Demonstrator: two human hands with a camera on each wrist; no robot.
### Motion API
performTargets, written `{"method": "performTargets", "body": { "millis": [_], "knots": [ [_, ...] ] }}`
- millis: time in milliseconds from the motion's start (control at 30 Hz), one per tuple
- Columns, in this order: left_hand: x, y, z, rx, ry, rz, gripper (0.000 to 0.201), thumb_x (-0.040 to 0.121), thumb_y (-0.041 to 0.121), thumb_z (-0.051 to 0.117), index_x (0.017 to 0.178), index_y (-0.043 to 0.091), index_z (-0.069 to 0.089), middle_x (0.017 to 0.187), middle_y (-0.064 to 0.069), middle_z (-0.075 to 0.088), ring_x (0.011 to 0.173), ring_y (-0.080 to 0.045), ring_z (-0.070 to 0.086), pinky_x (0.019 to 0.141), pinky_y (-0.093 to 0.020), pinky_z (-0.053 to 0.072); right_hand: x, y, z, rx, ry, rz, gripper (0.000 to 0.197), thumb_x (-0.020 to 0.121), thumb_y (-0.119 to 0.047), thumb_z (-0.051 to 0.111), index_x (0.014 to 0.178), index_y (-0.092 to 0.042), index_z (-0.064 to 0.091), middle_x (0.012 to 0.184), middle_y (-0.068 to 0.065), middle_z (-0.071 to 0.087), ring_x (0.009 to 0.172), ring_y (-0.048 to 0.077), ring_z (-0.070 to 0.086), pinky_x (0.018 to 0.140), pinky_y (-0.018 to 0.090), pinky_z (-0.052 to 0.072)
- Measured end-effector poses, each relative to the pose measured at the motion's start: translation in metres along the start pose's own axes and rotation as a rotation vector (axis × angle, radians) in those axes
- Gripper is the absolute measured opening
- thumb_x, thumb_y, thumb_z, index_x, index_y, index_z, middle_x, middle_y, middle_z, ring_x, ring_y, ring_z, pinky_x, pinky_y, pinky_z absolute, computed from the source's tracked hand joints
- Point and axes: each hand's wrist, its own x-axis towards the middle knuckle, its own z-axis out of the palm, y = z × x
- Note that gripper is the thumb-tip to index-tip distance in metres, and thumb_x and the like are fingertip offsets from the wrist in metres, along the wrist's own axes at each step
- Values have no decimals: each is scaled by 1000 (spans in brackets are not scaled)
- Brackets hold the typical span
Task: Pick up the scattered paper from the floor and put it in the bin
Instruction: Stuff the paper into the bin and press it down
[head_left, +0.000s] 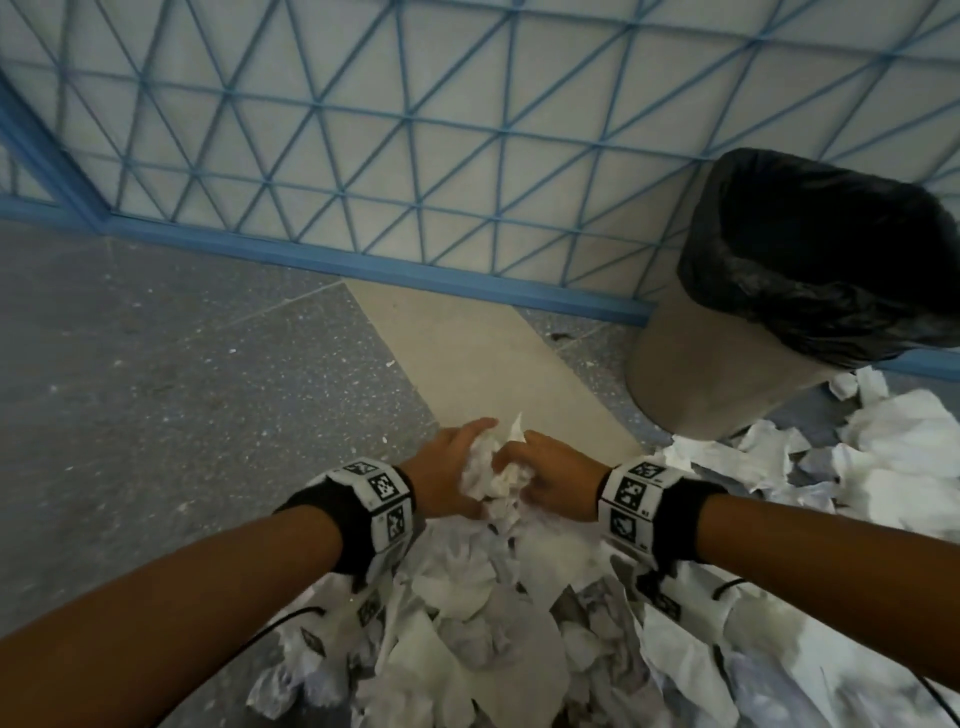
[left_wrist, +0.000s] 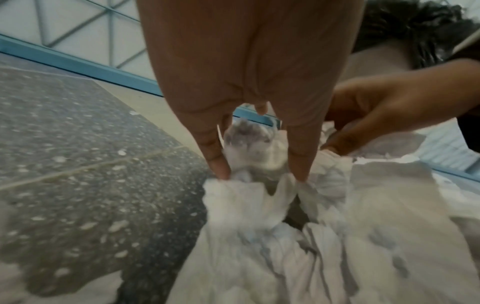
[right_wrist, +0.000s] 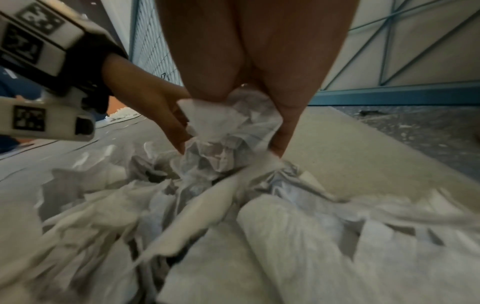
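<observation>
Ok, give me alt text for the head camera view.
Two hands, left hand and right hand, press a wad of crumpled paper between them above a pile of scattered paper on the floor. A bin with a black liner stands ahead to the right.

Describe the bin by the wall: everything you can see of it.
The bin is a round, plain beige container, seemingly plastic, lined with a black bag whose crinkled edge folds over the rim. It looks slanted in the wide-angle head view. It stands on the speckled floor against the blue base of the lattice wall panel. Its inside is too dark to show contents. Crumpled paper lies right up to its base. Neither hand touches it.
</observation>
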Motion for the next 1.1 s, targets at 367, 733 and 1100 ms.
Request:
{"method": "performTargets", "body": {
  "millis": [367,733,1100],
  "knots": [
    [10,-17,21,569,-210,-7,60,89,38,52,142,31,26,154,-7,14,139,-35,20,112,-47,32,-32,34,-3,-445,-421,163,86,71,-50,71,139,-45,20,157,-1,-14,140,44,-15,112,63,10],
    [16,18,-21,453,-118,2,31,85,9,60,116,6,59,125,-17,58,116,-31,55,93,-33,42,-33,20,-40,-194,150,73,26,85,-1,54,109,-7,63,122,18,52,113,32,53,95,33,40],
    [-4,146,-191,-122,-182,218,51,40,16,76,89,10,63,86,-6,69,63,-2,66,58,-14,55,-123,-11,-189,316,635,-8,18,77,7,66,92,-3,66,85,4,65,70,-1,57,62,2,42]
  ]
}}
